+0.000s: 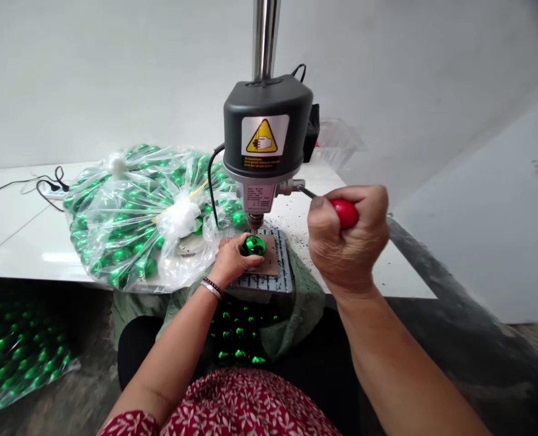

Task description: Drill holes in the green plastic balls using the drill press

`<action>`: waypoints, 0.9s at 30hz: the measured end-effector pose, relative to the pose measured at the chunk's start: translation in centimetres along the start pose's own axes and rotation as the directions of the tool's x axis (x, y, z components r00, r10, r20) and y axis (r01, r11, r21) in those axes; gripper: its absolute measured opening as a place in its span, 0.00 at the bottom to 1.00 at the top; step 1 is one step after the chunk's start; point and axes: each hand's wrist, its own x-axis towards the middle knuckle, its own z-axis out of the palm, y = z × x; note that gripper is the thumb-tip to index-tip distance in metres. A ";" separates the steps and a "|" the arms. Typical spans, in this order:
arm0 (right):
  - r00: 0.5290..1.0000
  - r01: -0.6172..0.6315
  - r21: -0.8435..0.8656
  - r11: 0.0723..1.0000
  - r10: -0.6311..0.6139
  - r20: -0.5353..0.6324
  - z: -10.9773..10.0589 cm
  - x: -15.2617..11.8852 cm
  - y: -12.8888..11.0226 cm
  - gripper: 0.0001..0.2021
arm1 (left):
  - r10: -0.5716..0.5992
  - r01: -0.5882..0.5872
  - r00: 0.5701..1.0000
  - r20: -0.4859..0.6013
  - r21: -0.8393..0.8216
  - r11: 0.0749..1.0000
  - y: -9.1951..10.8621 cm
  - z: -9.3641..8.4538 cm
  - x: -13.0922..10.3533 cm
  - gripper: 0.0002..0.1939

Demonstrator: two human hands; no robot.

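Note:
My left hand [234,260] grips a shiny green ball ornament [254,245] between thumb and fingers. It holds the ball over a brown board [272,257] on the grey base plate [285,266] of a drill press [266,136]. The chuck [255,221] sits right above the ball; whether the bit touches it I cannot tell. My right hand [348,236] is wrapped round the red knob [345,213] of the press's feed lever, to the right of the drill head.
Clear plastic bags [128,224] of green balls lie on the white table [19,242], left of the press. Another bag [19,351] is on the floor at left. More green balls [239,333] show below the base, near green cloth [303,303]. A power strip [57,192] and cables are at far left.

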 end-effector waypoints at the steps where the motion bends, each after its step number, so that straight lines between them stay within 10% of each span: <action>1: 1.000 0.010 -0.002 1.000 -0.010 -0.010 0.0 -0.3 0.1 0.06 | -0.001 0.001 1.000 0.001 -0.003 1.000 0.0 0.0 0.0 0.26; 16: 0.998 0.051 0.072 0.996 -0.049 -0.026 0.3 -3.6 1.5 0.04 | 0.033 -0.034 0.999 -0.011 -0.085 0.996 -0.3 0.2 -0.1 0.26; 27: 0.941 -0.322 0.053 0.945 0.314 0.125 1.7 6.8 -1.3 0.12 | 0.063 -0.072 0.997 -0.054 -0.185 0.980 0.6 -1.4 -3.4 0.21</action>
